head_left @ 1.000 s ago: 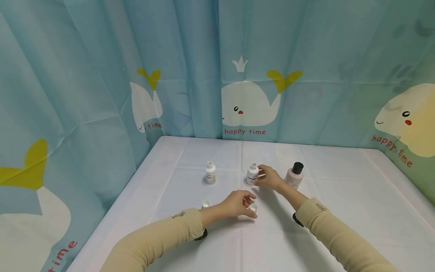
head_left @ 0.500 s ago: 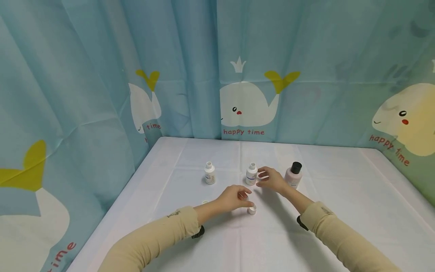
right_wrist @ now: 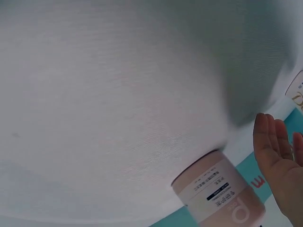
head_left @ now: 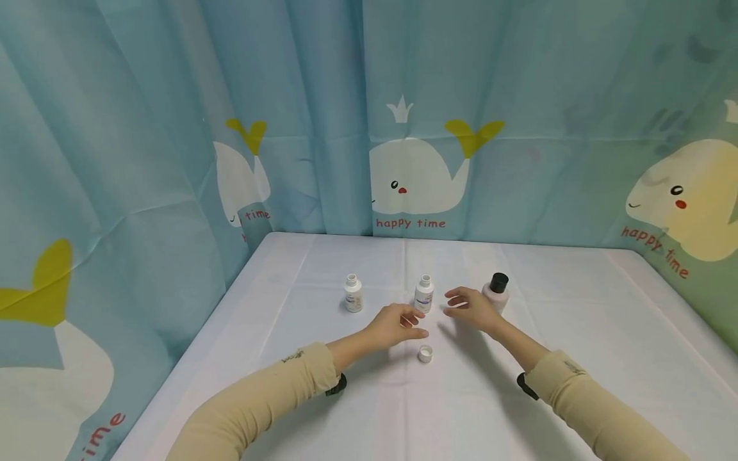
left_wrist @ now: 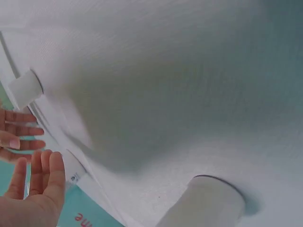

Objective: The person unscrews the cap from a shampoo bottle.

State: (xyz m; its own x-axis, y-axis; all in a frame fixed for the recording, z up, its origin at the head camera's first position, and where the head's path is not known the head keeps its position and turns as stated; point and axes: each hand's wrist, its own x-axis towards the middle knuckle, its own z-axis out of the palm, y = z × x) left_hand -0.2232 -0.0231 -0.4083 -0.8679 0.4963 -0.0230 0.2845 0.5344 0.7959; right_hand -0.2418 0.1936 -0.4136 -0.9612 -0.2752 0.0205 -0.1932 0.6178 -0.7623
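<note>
Head view: the left hand (head_left: 395,322) hovers low over the table (head_left: 576,358), fingers loosely extended and grasping nothing, just near-left of the middle uncapped white bottle (head_left: 423,294). The right hand (head_left: 473,306) is likewise released, fingers spread, just right of that bottle and not touching it. A white cap (head_left: 425,353) lies open side up on the cloth, near of the left hand's fingertips and apart from them. The middle bottle stands upright with its neck open; contents cannot be determined. A second uncapped white bottle (head_left: 353,294) stands upright further left. A pink bottle with black cap (head_left: 496,293) stands closed just beyond the right hand. Whale-print curtains (head_left: 415,128) enclose the table.
</note>
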